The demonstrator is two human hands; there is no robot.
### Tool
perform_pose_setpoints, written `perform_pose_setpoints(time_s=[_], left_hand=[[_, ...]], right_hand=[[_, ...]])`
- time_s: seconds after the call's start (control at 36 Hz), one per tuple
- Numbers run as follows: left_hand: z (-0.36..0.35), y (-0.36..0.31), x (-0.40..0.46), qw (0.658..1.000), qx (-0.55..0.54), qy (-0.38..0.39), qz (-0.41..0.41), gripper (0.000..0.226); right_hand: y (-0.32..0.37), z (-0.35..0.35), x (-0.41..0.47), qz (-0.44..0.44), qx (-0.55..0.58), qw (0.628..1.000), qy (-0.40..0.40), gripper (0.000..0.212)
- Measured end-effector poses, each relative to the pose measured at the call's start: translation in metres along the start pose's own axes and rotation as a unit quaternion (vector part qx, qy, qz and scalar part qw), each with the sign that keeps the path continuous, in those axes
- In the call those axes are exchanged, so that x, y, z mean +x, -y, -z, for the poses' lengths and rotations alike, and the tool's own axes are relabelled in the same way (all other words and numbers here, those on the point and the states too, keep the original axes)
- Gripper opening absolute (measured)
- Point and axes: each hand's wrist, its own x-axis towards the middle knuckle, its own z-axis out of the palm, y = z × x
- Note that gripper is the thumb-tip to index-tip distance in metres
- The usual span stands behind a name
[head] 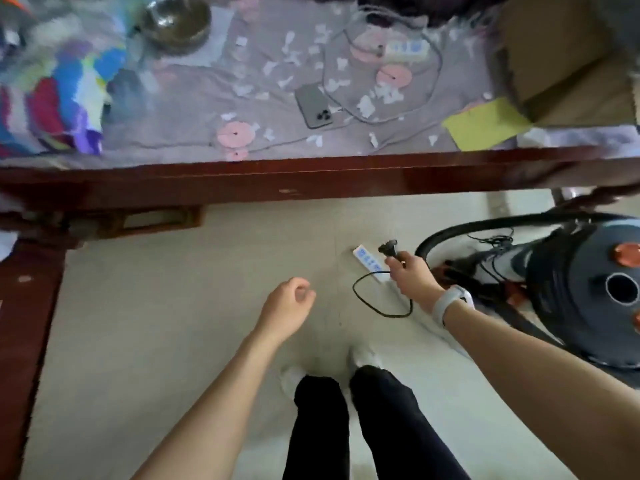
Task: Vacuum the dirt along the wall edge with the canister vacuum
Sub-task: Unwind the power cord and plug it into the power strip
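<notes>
The dark canister vacuum (585,292) stands on the floor at the right, its black hose (460,226) arching toward the bed. My right hand (412,275) pinches the vacuum's black plug (389,247) just above a white power strip (369,263) lying on the floor. The plug's black cord (374,303) loops on the tiles beside it. My left hand (289,303) hovers over the bare floor to the left, fingers loosely curled, holding nothing.
A bed with a dark red wooden frame (311,178) runs across in front of me; its sheet is strewn with paper scraps, a phone (315,105), a metal bowl (176,22) and a second power strip (405,50). My feet (363,355) stand on pale tiles.
</notes>
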Motion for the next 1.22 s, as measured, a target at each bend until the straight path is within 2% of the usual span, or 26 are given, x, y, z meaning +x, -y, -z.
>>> perform_pose_setpoints(time_s=[0.08,0.17,0.31,0.42,0.69,0.78,0.89,1.06,1.17,1.22], left_hand=[[0.0,-0.005,0.041,0.997,0.047,0.06,-0.026,0.027],[-0.006,-0.014,0.08,0.99,0.085,0.101,-0.05,0.027],[-0.03,-0.019,0.146,0.978,0.132,0.14,-0.086,0.027],[-0.056,-0.008,0.202,0.964,0.172,0.167,-0.116,0.028],[-0.163,0.044,0.331,0.889,0.307,0.287,-0.184,0.031],[-0.198,0.064,0.37,0.86,0.341,0.313,-0.214,0.034],[-0.253,0.092,0.431,0.838,0.361,0.315,-0.26,0.038],[-0.343,0.12,0.52,0.816,0.375,0.275,-0.342,0.055],[-0.385,0.124,0.555,0.776,0.423,0.252,-0.394,0.069],[-0.396,0.126,0.566,0.768,0.437,0.251,-0.395,0.073]], right_hand=[[-0.023,0.0,0.003,-0.016,-0.015,0.999,-0.024,0.016],[-0.044,-0.006,0.017,-0.053,-0.057,0.995,-0.054,0.028],[-0.078,-0.026,0.066,-0.136,-0.077,0.985,-0.074,0.031],[-0.104,-0.045,0.112,-0.156,-0.094,0.98,-0.077,0.026],[-0.18,-0.111,0.211,-0.206,-0.111,0.957,-0.174,0.023],[-0.208,-0.136,0.248,-0.184,-0.121,0.953,-0.21,0.022],[-0.253,-0.166,0.315,-0.147,-0.181,0.95,-0.207,0.029],[-0.316,-0.184,0.411,-0.13,-0.238,0.938,-0.215,0.023],[-0.341,-0.185,0.444,-0.113,-0.274,0.931,-0.215,0.024],[-0.347,-0.188,0.45,-0.095,-0.277,0.929,-0.226,0.026]])
